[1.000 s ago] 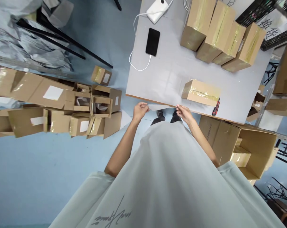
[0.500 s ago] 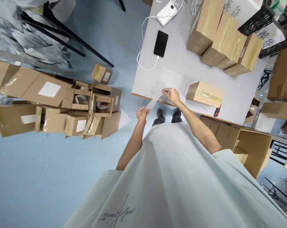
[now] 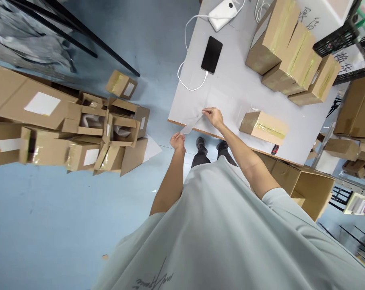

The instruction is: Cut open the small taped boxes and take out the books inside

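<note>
A thin whitish sheet or strip (image 3: 188,126) is stretched between my two hands at the table's front edge; its exact kind is hard to tell. My left hand (image 3: 178,141) pinches its lower end, just off the edge. Above the tabletop, my right hand (image 3: 214,117) pinches the upper end between thumb and fingertips. To the right of that hand lies a taped cardboard box (image 3: 264,127) on the grey table (image 3: 182,102). Beside the box's near corner is a small red and black tool (image 3: 275,149).
A black phone (image 3: 211,54) on a white cable and a white power bank (image 3: 222,15) lie farther back. Several taped boxes (image 3: 286,52) stand at the back right by a black crate (image 3: 333,38). Open cartons (image 3: 122,131) line the left. A large open carton (image 3: 313,189) is below the table's right side.
The view has shifted a little. Both hands keep their pinch on the strip, which now looks narrower and more folded. The box and tool stay where they were on the table.
</note>
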Available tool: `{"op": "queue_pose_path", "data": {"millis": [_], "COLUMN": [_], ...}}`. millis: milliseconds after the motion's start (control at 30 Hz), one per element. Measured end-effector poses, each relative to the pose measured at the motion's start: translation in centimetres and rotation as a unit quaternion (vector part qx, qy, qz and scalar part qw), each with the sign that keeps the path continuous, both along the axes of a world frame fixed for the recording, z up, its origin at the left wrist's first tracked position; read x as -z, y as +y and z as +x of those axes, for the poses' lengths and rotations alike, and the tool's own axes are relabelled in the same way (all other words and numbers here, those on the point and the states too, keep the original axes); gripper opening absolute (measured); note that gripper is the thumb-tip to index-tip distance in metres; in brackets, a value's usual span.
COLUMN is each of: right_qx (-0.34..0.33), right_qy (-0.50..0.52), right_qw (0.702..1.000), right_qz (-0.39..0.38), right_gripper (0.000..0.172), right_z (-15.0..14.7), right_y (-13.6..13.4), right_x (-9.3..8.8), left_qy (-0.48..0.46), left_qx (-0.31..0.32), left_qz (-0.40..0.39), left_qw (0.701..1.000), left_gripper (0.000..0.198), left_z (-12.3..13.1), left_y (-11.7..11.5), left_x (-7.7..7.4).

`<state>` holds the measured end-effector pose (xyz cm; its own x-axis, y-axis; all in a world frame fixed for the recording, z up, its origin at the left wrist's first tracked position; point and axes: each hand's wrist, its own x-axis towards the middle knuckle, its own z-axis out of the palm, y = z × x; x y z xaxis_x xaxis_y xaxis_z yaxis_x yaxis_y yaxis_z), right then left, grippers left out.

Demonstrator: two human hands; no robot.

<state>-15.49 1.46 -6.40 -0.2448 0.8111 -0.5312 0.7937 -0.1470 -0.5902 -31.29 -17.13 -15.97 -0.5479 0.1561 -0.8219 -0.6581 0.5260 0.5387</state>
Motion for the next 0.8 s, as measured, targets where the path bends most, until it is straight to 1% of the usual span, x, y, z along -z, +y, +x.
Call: {"op": "queue_pose_path", "data": {"millis": [133,267,400,500,567,633,667,733,800], "right_qx": [-0.013,-0.022,-0.015,-0.007,-0.003,-0.024,-0.045,-0.104,-0.181], "right_qy": [-0.036,-0.090,-0.130,-0.164,-0.173,-0.152,-0.132,-0.086,-0.047], "right_qw": [0.999,0.996,0.991,0.986,0.984,0.986,0.986,0.985,0.979], "right_qz": [-0.004,0.006,0.018,0.016,0.033,0.070,0.088,0.104,0.082], "right_gripper": [0.029,0.029,0.029,0.030,0.037,0.044,0.045,0.048,0.052], "right_z": [0.0,-0.7,-1.6,-1.8,-1.5,-1.0,-0.7,-0.3,-0.2], "right_y": [0.5,0.5,0.1,0.0,-0.2,-1.1,-1.8,-3.7,-6.1], "right_x": [1.2,2.1,2.6,2.3,1.6,0.6,0.1,-0.6,-1.0], "left_qy": [-0.016,-0.040,-0.083,-0.110,-0.113,-0.102,-0.088,-0.043,0.028], "left_qx": [-0.016,-0.032,-0.041,-0.035,-0.018,0.008,0.021,0.038,0.087], "left_qz": [-0.002,0.015,0.028,0.018,0.018,0.022,0.022,0.019,0.034], "left_qw": [1.000,0.999,0.995,0.993,0.993,0.994,0.996,0.998,0.995], "left_gripper": [0.032,0.033,0.033,0.028,0.026,0.028,0.033,0.048,0.063], "left_z": [0.4,0.6,0.8,0.8,0.6,0.2,0.0,0.0,0.4], "left_y": [1.5,3.6,5.5,5.9,5.8,5.1,4.6,3.3,1.8], "left_x": [1.4,2.4,2.9,2.9,2.5,1.7,1.1,-0.5,-2.4]}}
